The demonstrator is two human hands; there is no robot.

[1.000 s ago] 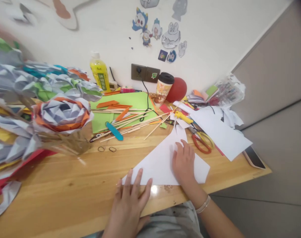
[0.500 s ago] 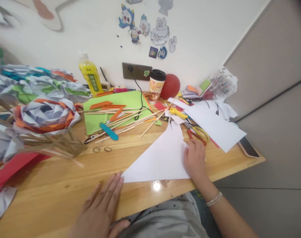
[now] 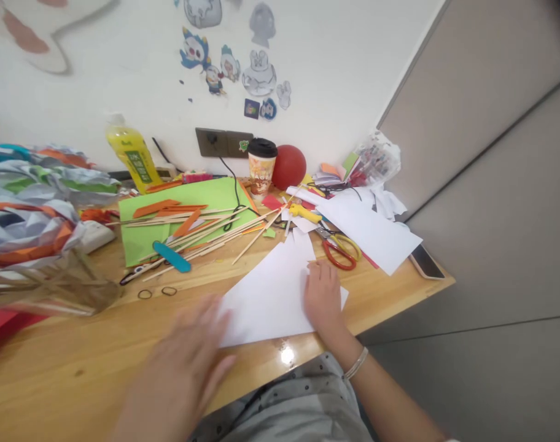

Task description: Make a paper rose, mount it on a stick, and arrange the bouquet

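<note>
A white sheet of paper (image 3: 266, 301), folded over, lies flat near the table's front edge. My right hand (image 3: 323, 298), fingers curled together, holds the paper at its right side; a small corner of paper shows beyond that hand. Over the sheet's left end is my left hand (image 3: 183, 362), blurred by motion, with fingers stretched out and thumb apart. Its fingertips overlap the paper; whether they touch cannot be told. Scissors (image 3: 339, 253) with red and yellow handles lie just behind my right hand. A yellow-handled tool (image 3: 304, 213) rests on paper scraps behind the sheet.
Thin wooden sticks (image 3: 215, 239) lie across green paper (image 3: 146, 239), beside a blue strip (image 3: 172, 256) and two rubber bands (image 3: 169, 291). Paper flowers (image 3: 26, 230) stand left. A bottle (image 3: 132, 153), cup (image 3: 262, 169) and red ball (image 3: 289, 167) line the wall. A phone (image 3: 426, 263) lies right.
The view has turned right, so things sit further left. My left hand has moved up over the paper's left end, hiding its pointed corner. My right hand stays on the paper's right side.
</note>
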